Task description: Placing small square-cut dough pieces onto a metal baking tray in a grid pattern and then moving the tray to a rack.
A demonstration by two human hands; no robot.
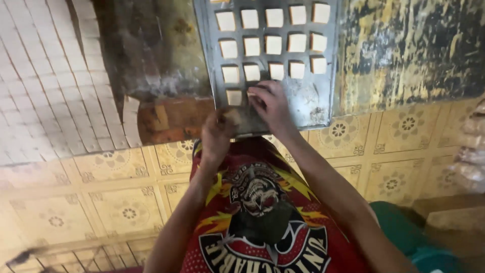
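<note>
A grey metal tray (313, 101) lies ahead of me with rows of pale square dough pieces (273, 44) on it. My right hand (272, 103) rests on the tray's near part, fingers curled over a piece beside the lone square (234, 97) in the nearest row. My left hand (217, 134) hovers just off the tray's near edge, blurred, fingers closed around a small pale piece. My red printed shirt (257, 212) fills the bottom middle.
The tray sits on a worn, dark, paint-flaked surface (414, 50). A large sheet of cut pale squares (45, 76) lies on the left. Yellow patterned floor tiles (116, 202) run beneath. A stack of pale items (472, 151) stands at the right edge.
</note>
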